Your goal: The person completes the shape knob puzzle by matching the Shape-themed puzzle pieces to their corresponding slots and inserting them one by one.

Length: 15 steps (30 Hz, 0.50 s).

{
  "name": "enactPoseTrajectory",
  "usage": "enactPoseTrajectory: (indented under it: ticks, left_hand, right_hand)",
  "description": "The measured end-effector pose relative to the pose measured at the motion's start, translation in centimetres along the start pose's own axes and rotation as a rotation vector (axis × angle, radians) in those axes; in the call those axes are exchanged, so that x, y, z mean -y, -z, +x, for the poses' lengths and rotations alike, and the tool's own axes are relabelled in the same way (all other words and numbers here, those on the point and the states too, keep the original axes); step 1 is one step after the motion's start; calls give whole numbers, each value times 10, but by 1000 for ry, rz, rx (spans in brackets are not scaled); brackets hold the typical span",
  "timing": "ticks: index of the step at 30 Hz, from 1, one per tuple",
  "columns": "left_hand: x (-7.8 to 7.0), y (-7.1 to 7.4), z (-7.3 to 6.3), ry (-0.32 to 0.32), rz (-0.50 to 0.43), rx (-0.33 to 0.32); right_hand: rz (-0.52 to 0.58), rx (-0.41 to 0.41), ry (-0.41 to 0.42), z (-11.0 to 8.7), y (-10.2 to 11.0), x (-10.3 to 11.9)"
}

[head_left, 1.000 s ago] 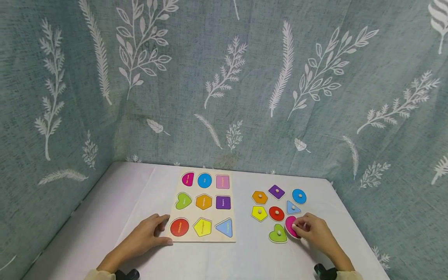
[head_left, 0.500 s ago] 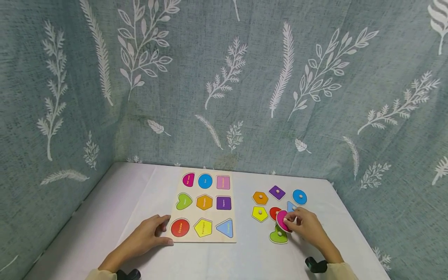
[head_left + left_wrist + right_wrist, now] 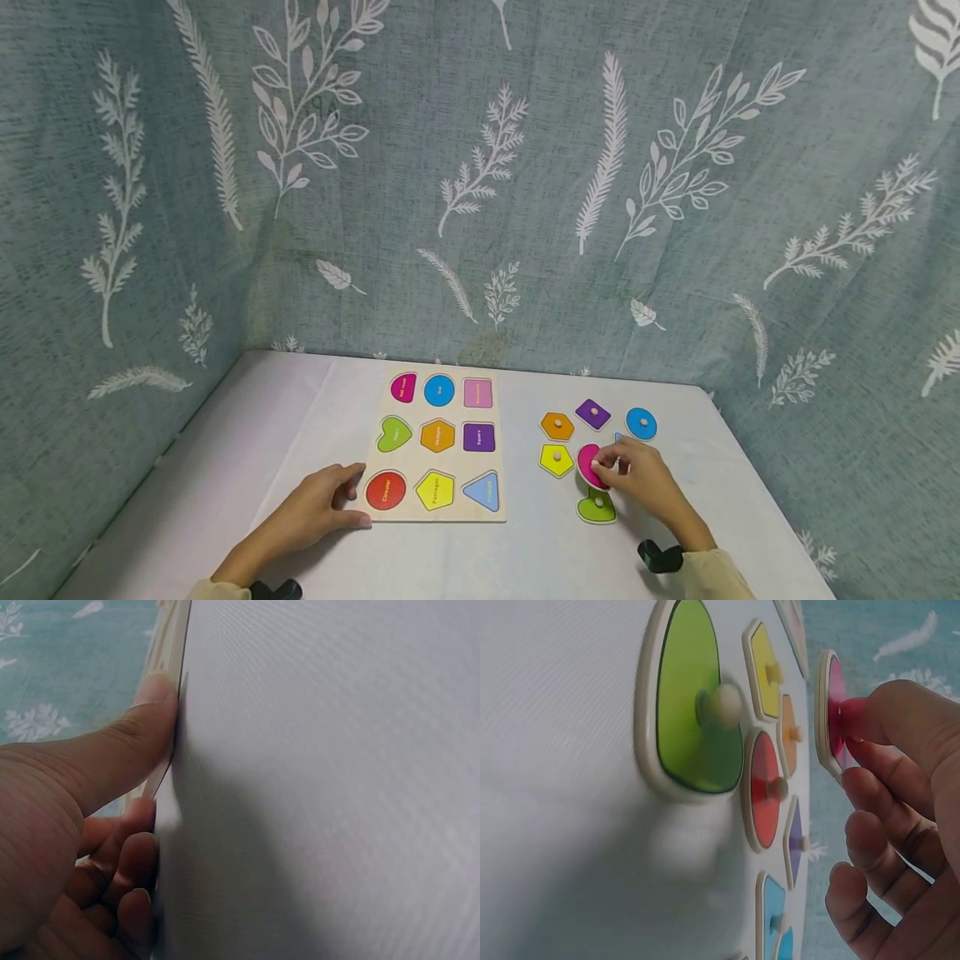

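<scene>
My right hand (image 3: 637, 473) pinches a magenta half-round puzzle piece (image 3: 589, 467) by its knob, raised over the other pieces. It hides the red round piece (image 3: 764, 789) in the head view and overlaps the green heart piece (image 3: 597, 508). The right wrist view shows thumb and finger at the knob of the held piece (image 3: 831, 712), the other fingers loosely bent. At the near left corner of the wooden puzzle board (image 3: 442, 521), my left hand (image 3: 322, 504) rests with its thumb and fingertips against the edge, fingers spread apart.
Loose knobbed pieces lie right of the board: a yellow pentagon (image 3: 556, 460), an orange hexagon (image 3: 557, 427), a purple square (image 3: 593, 414) and a blue round piece (image 3: 641, 423). A light-blue triangle (image 3: 771, 915) is mostly hidden by the right hand. Patterned cloth (image 3: 480, 208) hangs behind the table.
The right hand has lifted the magenta piece from beside the green heart and carried it left, over the red piece. The left hand has stayed at the board's edge.
</scene>
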<state>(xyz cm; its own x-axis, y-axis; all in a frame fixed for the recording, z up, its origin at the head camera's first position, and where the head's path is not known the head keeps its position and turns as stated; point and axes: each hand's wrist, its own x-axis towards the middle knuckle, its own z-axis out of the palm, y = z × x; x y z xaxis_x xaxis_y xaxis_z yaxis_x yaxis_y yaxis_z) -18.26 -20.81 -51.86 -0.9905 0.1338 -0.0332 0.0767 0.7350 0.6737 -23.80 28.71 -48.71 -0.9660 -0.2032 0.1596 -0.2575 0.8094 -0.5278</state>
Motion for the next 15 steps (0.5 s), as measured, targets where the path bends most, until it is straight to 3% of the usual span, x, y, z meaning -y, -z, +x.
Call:
enactPoseTrajectory:
  ticks: [15]
  left_hand:
    - [0, -2, 1, 36, 5, -3]
  right_hand:
    - [44, -8, 94, 21, -20, 17]
